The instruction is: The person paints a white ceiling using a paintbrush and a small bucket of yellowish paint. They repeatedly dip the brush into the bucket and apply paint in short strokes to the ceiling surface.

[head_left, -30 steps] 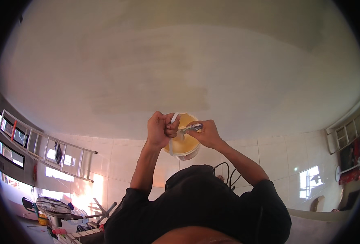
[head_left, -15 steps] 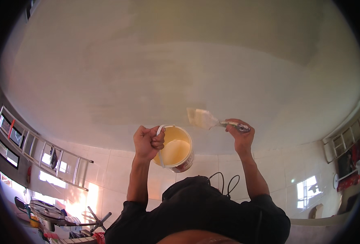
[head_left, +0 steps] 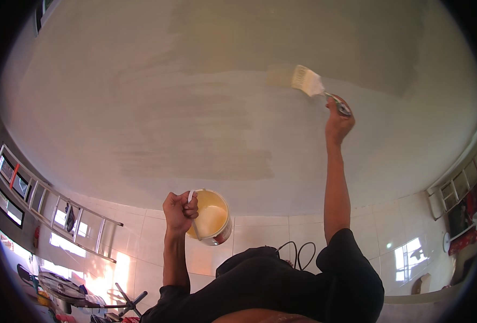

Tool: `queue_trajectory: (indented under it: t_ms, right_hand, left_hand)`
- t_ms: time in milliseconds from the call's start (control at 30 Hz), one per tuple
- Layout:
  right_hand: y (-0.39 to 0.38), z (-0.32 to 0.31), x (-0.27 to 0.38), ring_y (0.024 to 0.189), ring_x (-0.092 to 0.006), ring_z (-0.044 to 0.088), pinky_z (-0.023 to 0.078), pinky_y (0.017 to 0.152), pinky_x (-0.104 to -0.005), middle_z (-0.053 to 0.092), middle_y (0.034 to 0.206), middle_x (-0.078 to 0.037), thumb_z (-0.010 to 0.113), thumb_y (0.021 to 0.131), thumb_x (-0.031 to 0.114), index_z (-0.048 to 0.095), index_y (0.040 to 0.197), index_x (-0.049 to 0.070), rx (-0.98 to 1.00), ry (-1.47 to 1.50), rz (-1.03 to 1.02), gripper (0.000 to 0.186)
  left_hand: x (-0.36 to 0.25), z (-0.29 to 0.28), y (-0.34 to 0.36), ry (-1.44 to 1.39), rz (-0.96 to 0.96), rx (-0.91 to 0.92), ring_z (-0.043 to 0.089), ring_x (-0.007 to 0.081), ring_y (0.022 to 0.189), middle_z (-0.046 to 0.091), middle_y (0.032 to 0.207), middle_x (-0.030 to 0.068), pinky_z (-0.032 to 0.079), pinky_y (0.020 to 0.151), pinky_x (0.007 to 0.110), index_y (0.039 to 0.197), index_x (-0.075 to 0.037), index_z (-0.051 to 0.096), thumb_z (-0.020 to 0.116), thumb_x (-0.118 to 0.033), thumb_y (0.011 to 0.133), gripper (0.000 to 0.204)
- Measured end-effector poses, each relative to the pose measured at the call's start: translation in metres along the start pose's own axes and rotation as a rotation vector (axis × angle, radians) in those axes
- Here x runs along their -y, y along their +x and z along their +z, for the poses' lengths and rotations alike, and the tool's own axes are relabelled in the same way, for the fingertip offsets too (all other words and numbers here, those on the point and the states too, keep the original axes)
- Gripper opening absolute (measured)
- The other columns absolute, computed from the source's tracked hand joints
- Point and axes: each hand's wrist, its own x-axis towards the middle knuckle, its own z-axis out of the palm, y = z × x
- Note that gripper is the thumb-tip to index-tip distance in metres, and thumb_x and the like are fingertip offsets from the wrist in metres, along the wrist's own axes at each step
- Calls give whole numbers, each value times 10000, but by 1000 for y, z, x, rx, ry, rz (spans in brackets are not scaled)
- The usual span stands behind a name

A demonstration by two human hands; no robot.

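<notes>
My left hand (head_left: 180, 212) is closed round the white handle of a paint bucket (head_left: 223, 234), which hangs tilted so that pale yellow paint (head_left: 211, 216) shows inside. Held out far to the upper right, my right hand (head_left: 339, 119) grips a wide paintbrush (head_left: 309, 82) by its handle. The brush's bristles are coated with pale paint and point up and left, against or close to the wall (head_left: 184, 124). Darker, damp-looking patches cover parts of that wall, one of them near the bristles.
An aluminium ladder (head_left: 55, 207) leans at the left. Below it lies a standing fan (head_left: 63, 285) with a cross-shaped base (head_left: 130, 301). Glossy tiles (head_left: 287, 229) run below the wall. At the right are a metal frame (head_left: 456, 188) and red cloth (head_left: 467, 220).
My right hand has carried the brush up and to the right across the wall. My left hand and the bucket have shifted down and left. A darker patch shows where the brush was.
</notes>
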Motion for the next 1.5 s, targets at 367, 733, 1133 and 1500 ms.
queue_trajectory:
  t_ms: [367, 733, 1133, 1500]
  right_hand:
    - [-31, 54, -4, 677, -297, 627, 475, 624, -411, 677, 778, -92, 737, 817, 167, 718, 1029, 83, -221, -589, -597, 229]
    - [-123, 191, 71, 626, -250, 626, 494, 613, -344, 690, 744, -117, 776, 769, 129, 729, 944, 36, 296, 9, -328, 203]
    - [35, -61, -5, 612, -199, 652, 502, 579, -339, 714, 731, -91, 744, 845, 200, 747, 939, 55, -461, -531, -375, 173]
    - [-70, 64, 56, 633, -184, 634, 482, 612, -297, 697, 748, -108, 781, 780, 106, 744, 954, 23, 91, -124, -357, 196]
  left_hand:
    - [3, -9, 8, -58, -73, 55, 217, 73, 493, 325, 613, -30, 204, 466, 238, 920, -3, 544, 361, -348, 798, 410]
    - [-1, -1, 6, 41, -50, -7, 218, 66, 492, 310, 613, -48, 197, 464, 232, 932, -11, 566, 336, -349, 799, 429]
    - [2, -4, 5, 62, -43, -8, 213, 67, 483, 309, 605, -49, 189, 470, 231, 918, -26, 552, 377, -379, 771, 421]
    - [-2, -16, 9, 35, -54, 85, 274, 78, 478, 359, 615, -39, 227, 455, 224, 948, -26, 579, 458, -432, 725, 479]
